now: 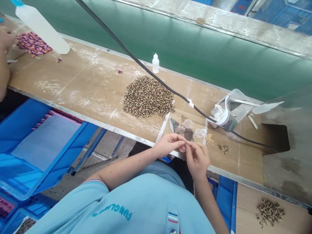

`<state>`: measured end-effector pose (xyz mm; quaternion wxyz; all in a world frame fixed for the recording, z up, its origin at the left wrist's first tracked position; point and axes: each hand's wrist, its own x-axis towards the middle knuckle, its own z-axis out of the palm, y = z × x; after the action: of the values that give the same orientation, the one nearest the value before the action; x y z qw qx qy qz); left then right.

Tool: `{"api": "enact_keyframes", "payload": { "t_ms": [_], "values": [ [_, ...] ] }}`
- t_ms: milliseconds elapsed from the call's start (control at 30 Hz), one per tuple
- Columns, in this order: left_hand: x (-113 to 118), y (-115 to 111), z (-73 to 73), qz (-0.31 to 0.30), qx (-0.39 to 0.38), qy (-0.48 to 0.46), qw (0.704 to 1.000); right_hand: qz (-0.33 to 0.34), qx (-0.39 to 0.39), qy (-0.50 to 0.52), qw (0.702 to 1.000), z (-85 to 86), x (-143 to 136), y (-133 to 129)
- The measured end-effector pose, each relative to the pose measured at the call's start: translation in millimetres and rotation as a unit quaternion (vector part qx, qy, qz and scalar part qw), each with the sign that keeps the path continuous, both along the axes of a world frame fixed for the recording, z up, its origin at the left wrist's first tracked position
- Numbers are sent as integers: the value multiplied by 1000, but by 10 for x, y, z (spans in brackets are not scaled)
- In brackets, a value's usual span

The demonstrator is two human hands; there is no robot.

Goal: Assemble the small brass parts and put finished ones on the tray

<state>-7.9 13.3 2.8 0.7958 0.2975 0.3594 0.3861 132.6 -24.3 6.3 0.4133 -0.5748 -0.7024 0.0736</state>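
My left hand (pixel 170 143) and my right hand (pixel 198 158) meet fingertip to fingertip above the front edge of the bench. Both are closed in a pinch; whatever sits between the fingertips is too small to make out. Just beyond them lie a piece of dark camouflage-patterned cloth (pixel 179 129), a small clear round cup (pixel 187 123) and a clear round lid (pixel 200 133). To the right of my right hand are a little heap of tan beads (pixel 209 138) and a few small brown-and-gold pieces (pixel 223 149).
A large pile of brown-and-gold pieces (pixel 148 97) covers the bench centre, with a white dropper bottle (pixel 155 63) behind it. A black cable (pixel 136 58) hangs across the view. A clear tray (pixel 237 104) stands right. At far left, another person's hand (pixel 6 39) is beside purple-orange pieces (pixel 32 43).
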Motion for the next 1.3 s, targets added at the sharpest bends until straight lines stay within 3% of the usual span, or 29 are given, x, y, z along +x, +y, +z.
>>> {"api": "enact_keyframes", "payload": {
  "t_ms": [133, 633, 867, 1300],
  "values": [
    [5, -15, 20, 6, 2, 6, 1000, -18, -15, 31, 999, 46, 4, 14],
    [10, -51, -7, 11, 27, 21, 999, -12, -7, -6, 1000, 18, 24, 5],
    [8, -52, -30, 1, 31, 28, 999, 19, 13, -67, 997, -23, 57, 21],
    [28, -65, -33, 0, 55, 52, 997, 36, 7, -78, 996, -5, 100, 25]
  ]
}}
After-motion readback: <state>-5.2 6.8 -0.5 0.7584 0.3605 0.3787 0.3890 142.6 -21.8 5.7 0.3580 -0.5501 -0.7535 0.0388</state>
